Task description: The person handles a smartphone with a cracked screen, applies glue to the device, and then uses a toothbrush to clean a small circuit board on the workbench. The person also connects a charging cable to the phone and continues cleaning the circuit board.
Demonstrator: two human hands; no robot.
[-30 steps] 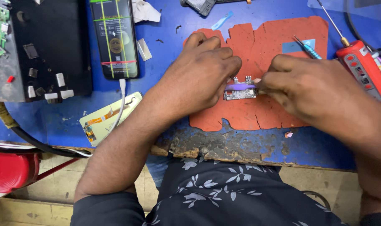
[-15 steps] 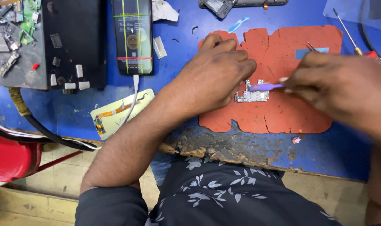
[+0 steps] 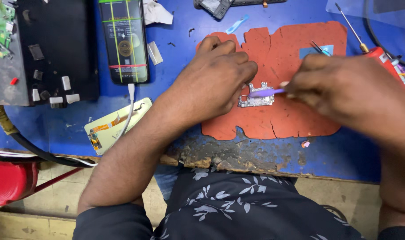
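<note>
Left hand [image 3: 211, 84] pins circuit board [image 3: 256, 100] mid red mat [image 3: 291, 120]; right hand [image 3: 344, 89] holds purple tool [image 3: 265, 92].

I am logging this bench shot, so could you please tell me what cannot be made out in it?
Head view only:
- Left edge of the small circuit board: hidden under the left hand.
- How the right hand grips the purple tool: fingers cover its handle.
- Tool tip's contact with the board: too small to tell.
- Screwdriver handle: behind the right hand.
- Dark device: cut off by the top edge.
</note>
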